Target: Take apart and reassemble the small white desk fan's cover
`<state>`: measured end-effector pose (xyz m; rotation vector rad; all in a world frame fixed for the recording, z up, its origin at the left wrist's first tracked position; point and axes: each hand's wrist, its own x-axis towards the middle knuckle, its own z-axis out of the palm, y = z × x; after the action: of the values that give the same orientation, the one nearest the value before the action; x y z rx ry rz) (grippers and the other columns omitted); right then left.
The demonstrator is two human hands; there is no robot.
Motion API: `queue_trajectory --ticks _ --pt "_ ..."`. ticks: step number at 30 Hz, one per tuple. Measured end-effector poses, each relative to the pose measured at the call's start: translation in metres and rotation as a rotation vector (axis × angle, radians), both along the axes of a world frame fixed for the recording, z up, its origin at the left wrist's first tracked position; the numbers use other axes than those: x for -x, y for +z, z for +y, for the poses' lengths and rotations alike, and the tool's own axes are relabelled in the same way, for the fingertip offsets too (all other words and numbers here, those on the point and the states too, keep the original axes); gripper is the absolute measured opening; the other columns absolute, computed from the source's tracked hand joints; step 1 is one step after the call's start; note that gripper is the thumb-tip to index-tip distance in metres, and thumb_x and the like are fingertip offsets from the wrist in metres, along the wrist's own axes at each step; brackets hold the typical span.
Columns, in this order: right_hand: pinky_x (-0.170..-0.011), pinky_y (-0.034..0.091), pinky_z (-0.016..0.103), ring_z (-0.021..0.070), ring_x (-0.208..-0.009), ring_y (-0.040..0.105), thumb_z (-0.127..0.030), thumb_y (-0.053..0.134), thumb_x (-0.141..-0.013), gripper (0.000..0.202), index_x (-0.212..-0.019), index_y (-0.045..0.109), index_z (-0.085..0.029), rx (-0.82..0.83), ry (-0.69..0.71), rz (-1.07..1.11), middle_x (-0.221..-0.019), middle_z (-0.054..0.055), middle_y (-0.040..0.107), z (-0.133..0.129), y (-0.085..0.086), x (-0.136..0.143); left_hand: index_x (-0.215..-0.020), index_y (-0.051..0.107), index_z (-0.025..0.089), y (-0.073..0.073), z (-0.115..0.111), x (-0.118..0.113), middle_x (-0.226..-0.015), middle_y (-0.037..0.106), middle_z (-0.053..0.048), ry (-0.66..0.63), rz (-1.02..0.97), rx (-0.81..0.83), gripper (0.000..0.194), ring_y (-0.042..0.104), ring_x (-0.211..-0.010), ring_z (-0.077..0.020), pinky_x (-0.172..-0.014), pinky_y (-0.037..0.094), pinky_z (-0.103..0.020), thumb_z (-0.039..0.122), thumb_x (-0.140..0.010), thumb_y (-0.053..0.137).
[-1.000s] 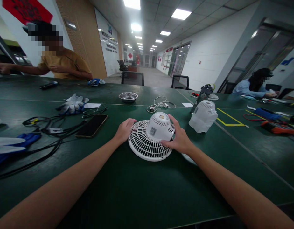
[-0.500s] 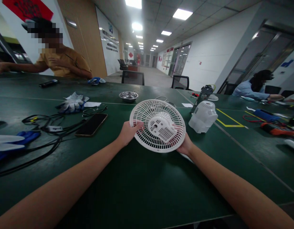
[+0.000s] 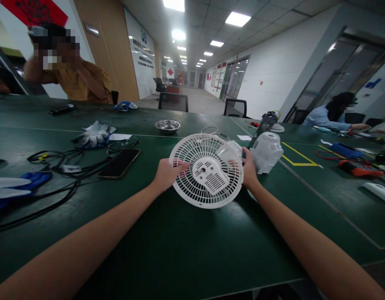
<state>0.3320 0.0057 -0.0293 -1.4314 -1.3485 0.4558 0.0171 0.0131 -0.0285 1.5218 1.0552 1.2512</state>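
A round white fan grille [image 3: 200,196] with a slotted center plate is held tilted above the green table. My left hand [image 3: 167,173] is closed on its left rim, thumb across the front bars. On the far right side, my right hand [image 3: 249,170] is closed around a pale fan blade [image 3: 234,148] behind the grille; some fingers show only through the bars. The grille hides most of that blade. Just right of this hand stands a white plastic fan housing [image 3: 267,152], not touched by my fingers as far as I can see.
Left of me lie a phone [image 3: 120,163], black cables [image 3: 70,183] and work gloves [image 3: 94,135]. A metal bowl [image 3: 167,126] sits farther back. Beyond the housing stands a dark bottle-like object [image 3: 264,125]; an orange tool [image 3: 356,170] lies at right. Two people sit across the table.
My right hand has moved up from under the grille's lower right edge to its right side. The grille has dropped slightly and tilted. The person at left has raised both hands to the head.
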Motion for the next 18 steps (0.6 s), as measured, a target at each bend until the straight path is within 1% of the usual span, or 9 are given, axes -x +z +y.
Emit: queue_trajectory --ticks 2,3,6,8,11,13,15,17,18 --pt "-0.097 0.047 0.052 0.0318 -0.099 0.064 -0.045 0.076 -0.07 0.077 -0.139 0.049 -0.026 -0.069 -0.148 -0.338 -0.112 0.009 0.066 0.004 0.0 -0.02 -0.089 0.075 0.014 -0.001 0.002 0.0 -0.08 0.078 -0.007 0.024 0.0 0.038 0.014 0.075 -0.069 -0.0217 -0.062 0.062 -0.034 0.026 -0.081 0.078" --pt "-0.098 0.046 0.053 0.0337 -0.103 0.062 -0.043 0.076 -0.071 0.074 -0.138 0.05 -0.025 -0.08 -0.194 -0.456 -0.116 0.011 0.063 0.005 -0.001 -0.028 -0.088 0.075 0.014 -0.002 0.004 0.001 -0.079 0.077 -0.007 0.05 0.002 0.063 0.014 0.075 -0.069 -0.0219 -0.062 0.062 -0.034 0.025 -0.08 0.078" --pt "-0.095 0.047 0.053 0.0348 -0.105 0.06 -0.037 0.073 -0.072 0.07 -0.138 0.052 -0.023 -0.03 -0.252 -0.643 -0.12 0.015 0.057 0.009 -0.005 -0.039 -0.085 0.074 0.012 -0.006 0.011 0.004 -0.076 0.077 -0.008 0.132 -0.005 0.136 0.014 0.074 -0.067 -0.0224 -0.06 0.062 -0.034 0.024 -0.078 0.08" --pt "-0.094 0.048 0.052 0.0332 -0.102 0.06 -0.034 0.071 -0.072 0.065 -0.134 0.055 -0.023 -0.015 -0.255 -0.69 -0.118 0.015 0.055 0.011 -0.006 -0.04 -0.087 0.075 0.012 -0.009 0.015 0.008 -0.077 0.077 -0.008 0.144 -0.03 0.155 0.017 0.074 -0.068 -0.0227 -0.062 0.062 -0.035 0.024 -0.077 0.081" --pt "-0.101 0.044 0.051 0.0331 -0.114 0.054 -0.033 0.067 -0.076 0.052 -0.126 0.057 -0.021 -0.199 -0.311 -0.73 -0.118 0.014 0.053 0.009 0.004 -0.042 -0.091 0.074 0.012 -0.012 0.021 0.013 -0.082 0.078 -0.009 0.135 -0.046 0.182 0.021 0.075 -0.071 -0.024 -0.066 0.064 -0.038 0.025 -0.077 0.081" --pt "-0.107 0.037 0.053 0.0341 -0.125 0.046 -0.032 0.066 -0.076 0.052 -0.126 0.055 -0.021 -0.363 -0.452 -0.733 -0.125 0.015 0.049 0.006 0.015 -0.049 -0.093 0.074 0.013 -0.013 0.023 0.015 -0.084 0.078 -0.009 0.12 -0.04 0.201 0.021 0.076 -0.073 -0.0245 -0.068 0.064 -0.039 0.025 -0.077 0.081" --pt "-0.11 0.032 0.056 0.0354 -0.131 0.041 -0.031 0.068 -0.072 0.061 -0.129 0.05 -0.021 -0.437 -0.625 -0.704 -0.134 0.016 0.043 0.004 0.021 -0.061 -0.094 0.074 0.013 -0.014 0.024 0.016 -0.084 0.078 -0.009 0.104 -0.039 0.21 0.022 0.076 -0.074 -0.0247 -0.07 0.064 -0.04 0.026 -0.077 0.081" --pt "-0.11 0.03 0.059 0.0378 -0.133 0.039 -0.029 0.071 -0.066 0.074 -0.134 0.045 -0.022 -0.397 -0.758 -0.635 -0.139 0.018 0.04 0.005 0.019 -0.077 -0.093 0.073 0.013 -0.015 0.025 0.017 -0.083 0.078 -0.009 0.091 -0.046 0.205 0.022 0.076 -0.074 -0.0245 -0.071 0.063 -0.04 0.027 -0.078 0.081" --pt "-0.11 0.031 0.06 0.0388 -0.133 0.041 -0.029 0.072 -0.063 0.079 -0.136 0.042 -0.022 -0.341 -0.786 -0.576 -0.14 0.018 0.041 0.008 0.015 -0.084 -0.092 0.073 0.012 -0.016 0.026 0.017 -0.082 0.077 -0.008 0.085 -0.048 0.203 0.022 0.075 -0.073 -0.0244 -0.071 0.063 -0.04 0.027 -0.077 0.081"
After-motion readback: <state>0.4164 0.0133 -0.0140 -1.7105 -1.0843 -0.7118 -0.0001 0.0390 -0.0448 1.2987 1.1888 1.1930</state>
